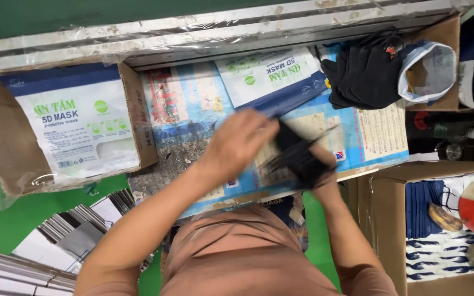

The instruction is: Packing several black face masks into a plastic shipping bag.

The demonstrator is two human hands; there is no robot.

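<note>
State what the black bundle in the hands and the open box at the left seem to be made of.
Black bundle: probably soft matte fabric, as it folds limply in the left hand and right hand. Open box: brown corrugated cardboard, dull, with torn, creased flaps.

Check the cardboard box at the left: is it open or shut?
Open. The cardboard box has its flaps spread, and a white and blue pack shows inside it.

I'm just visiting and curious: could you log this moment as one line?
left hand: over black fabric masks | right hand: mostly hidden under them | black mask pile: behind | surface: blue printed sheet
</note>
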